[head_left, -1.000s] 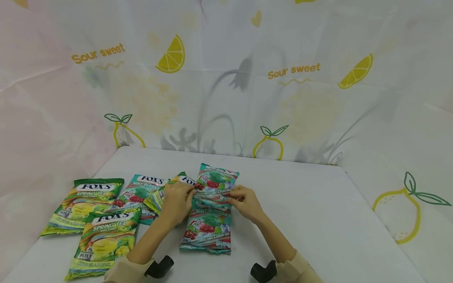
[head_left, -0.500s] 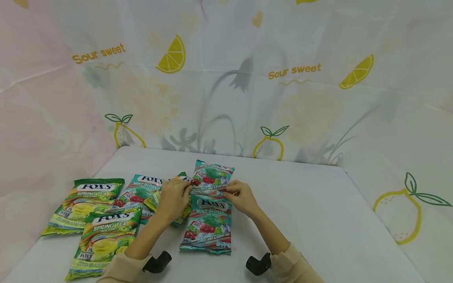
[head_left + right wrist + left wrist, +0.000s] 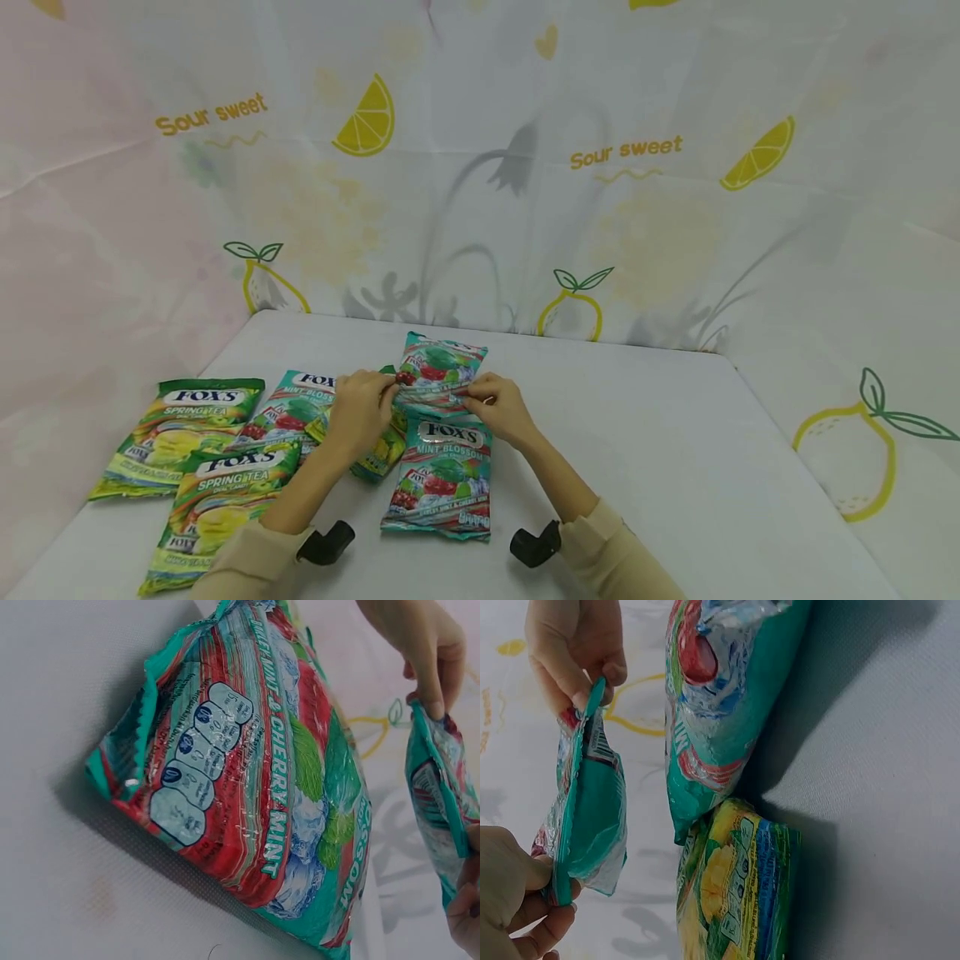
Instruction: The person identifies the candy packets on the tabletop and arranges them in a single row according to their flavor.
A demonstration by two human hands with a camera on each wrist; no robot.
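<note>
Step looks like placing: left hand (image 3: 363,410) and right hand (image 3: 506,408) pinch opposite edges of the upper mint packet (image 3: 438,375), held just beyond the nearer mint packet (image 3: 441,483) on the table (image 3: 645,467) (clearance underneath unclear), so next move probably calls for lowering it level and releasing evenly.

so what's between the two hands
A teal bag, which the left hand and right hand pinch at either side; it shows in all three views.

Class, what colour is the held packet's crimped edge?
The packet's crimped edge is teal, clearest in left-wrist view.
</note>
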